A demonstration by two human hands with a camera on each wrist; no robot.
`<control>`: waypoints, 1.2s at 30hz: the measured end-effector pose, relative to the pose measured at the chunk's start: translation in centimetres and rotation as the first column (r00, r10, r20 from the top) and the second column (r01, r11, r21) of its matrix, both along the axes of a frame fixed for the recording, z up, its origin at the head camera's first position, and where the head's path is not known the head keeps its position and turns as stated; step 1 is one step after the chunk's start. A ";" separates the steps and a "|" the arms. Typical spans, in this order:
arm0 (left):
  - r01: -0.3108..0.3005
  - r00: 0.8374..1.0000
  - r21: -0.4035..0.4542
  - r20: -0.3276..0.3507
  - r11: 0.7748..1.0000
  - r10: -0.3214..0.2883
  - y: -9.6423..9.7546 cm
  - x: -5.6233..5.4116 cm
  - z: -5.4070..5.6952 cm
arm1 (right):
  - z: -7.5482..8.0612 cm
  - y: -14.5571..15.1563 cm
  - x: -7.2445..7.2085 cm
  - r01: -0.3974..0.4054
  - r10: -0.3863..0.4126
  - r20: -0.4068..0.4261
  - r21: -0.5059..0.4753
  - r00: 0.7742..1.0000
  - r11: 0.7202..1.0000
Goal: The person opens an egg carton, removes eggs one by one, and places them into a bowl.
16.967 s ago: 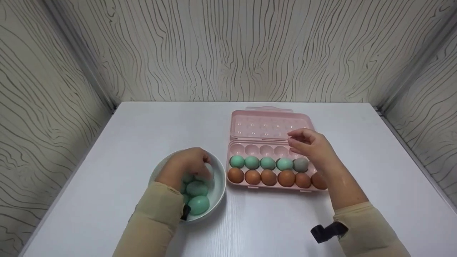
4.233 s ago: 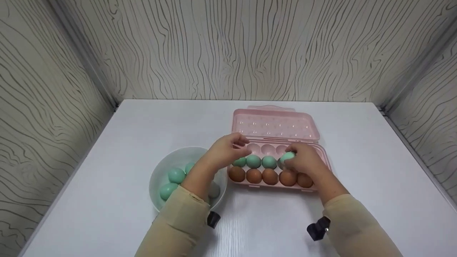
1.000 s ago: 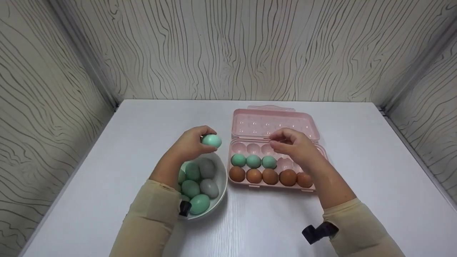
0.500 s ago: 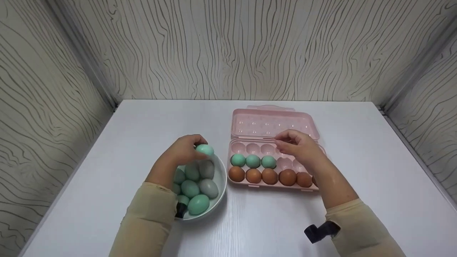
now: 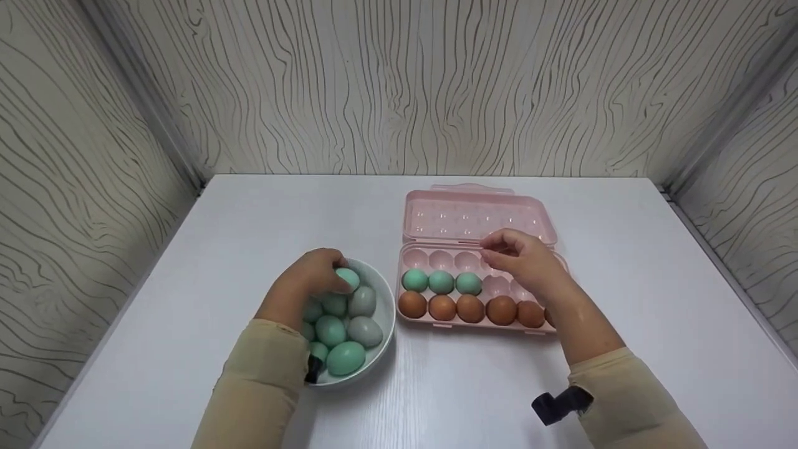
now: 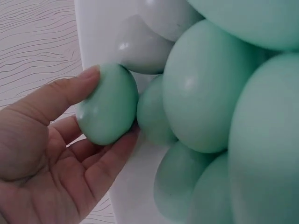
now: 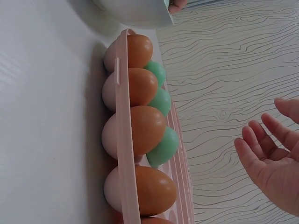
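Note:
My left hand (image 5: 315, 274) grips a pale green egg (image 5: 347, 279) between thumb and fingers at the far inner side of the white bowl (image 5: 388, 312). In the left wrist view this egg (image 6: 110, 105) sits right beside the other green and greyish eggs (image 6: 201, 88) heaped in the bowl. My right hand (image 5: 520, 259) hovers over the right part of the pink egg carton (image 5: 402, 249), holding nothing. Its fingers (image 7: 254, 154) are loosely bent in the right wrist view. In the carton, three green eggs (image 5: 441, 282) stand in the middle row and several brown eggs (image 5: 471, 308) fill the front row.
The carton's lid (image 5: 477, 215) lies folded back behind its base. White table (image 5: 474, 386) surface shows in front of the carton and bowl. Patterned panels (image 5: 399, 87) rise along the back and both sides. A small black camera (image 5: 561, 404) juts from the right wrist.
Two eggs have left the right of the carton's middle row since the oldest frame. Over the last second my left hand lowered its green egg into the bowl; my right hand barely moved.

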State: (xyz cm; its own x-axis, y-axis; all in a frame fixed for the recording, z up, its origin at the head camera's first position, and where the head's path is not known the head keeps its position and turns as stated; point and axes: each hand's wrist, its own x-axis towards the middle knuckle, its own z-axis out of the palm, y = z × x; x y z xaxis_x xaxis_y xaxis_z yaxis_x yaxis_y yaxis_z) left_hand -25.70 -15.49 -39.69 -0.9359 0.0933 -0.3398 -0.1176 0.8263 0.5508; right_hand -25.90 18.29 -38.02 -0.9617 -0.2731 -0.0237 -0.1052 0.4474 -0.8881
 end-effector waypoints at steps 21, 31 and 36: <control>-0.032 0.993 -0.033 0.114 0.999 0.035 0.4 0.5 0.3 | 0.0 0.0 0.1 0.004 -0.003 0.046 -0.028 0.999 1.000; -0.121 0.983 -0.054 0.132 0.991 0.127 0.7 0.7 0.5 | 0.0 0.1 0.2 0.006 -0.004 0.052 -0.035 0.999 0.999; -0.114 0.988 -0.091 0.094 0.989 0.122 0.9 0.8 0.6 | 0.0 0.1 0.2 0.012 -0.010 0.060 -0.041 0.998 0.999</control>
State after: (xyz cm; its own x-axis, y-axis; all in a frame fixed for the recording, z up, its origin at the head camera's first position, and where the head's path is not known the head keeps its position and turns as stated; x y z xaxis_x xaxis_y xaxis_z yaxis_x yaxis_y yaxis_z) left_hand -24.94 -14.62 -39.04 -0.8999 -0.0490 -0.4333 -0.2673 0.8470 0.4595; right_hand -25.68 18.41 -38.03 -0.9618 -0.2646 -0.0697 -0.0471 0.4111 -0.9104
